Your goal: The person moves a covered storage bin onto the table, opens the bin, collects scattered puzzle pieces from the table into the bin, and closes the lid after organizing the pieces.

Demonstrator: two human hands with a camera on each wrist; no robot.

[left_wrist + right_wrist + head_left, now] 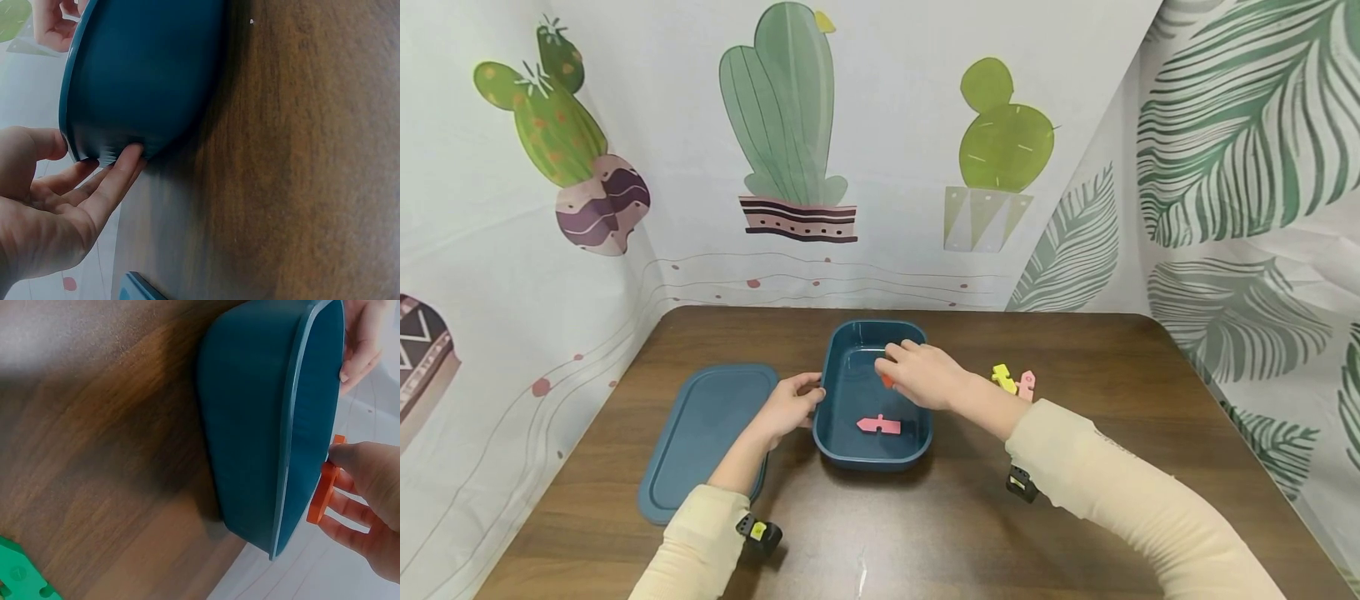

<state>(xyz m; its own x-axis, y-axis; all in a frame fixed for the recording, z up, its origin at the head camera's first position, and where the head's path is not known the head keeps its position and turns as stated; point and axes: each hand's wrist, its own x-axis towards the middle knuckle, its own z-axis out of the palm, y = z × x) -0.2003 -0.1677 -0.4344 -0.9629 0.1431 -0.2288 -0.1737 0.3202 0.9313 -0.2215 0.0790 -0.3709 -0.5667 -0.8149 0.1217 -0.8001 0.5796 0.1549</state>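
Note:
A deep blue plastic box (842,392) stands on the table with its top uncovered. My left hand (790,406) holds its left side, thumb at the rim and fingers against the outer wall (144,81). Over the right part of the box, my right hand (921,375) pinches an orange notched piece (324,487) between thumb and fingers, just above the rim. Inside on the floor of the box lies a pink piece (878,425) with a pointed end and notches. In the head view, the right hand hides most of the orange piece.
A flat blue lid (703,433) lies left of the box, partly under my left forearm. Right of the box sit a yellow piece (1003,378) and another pink piece (1026,385), near my right forearm. A green piece (22,575) shows in the right wrist view.

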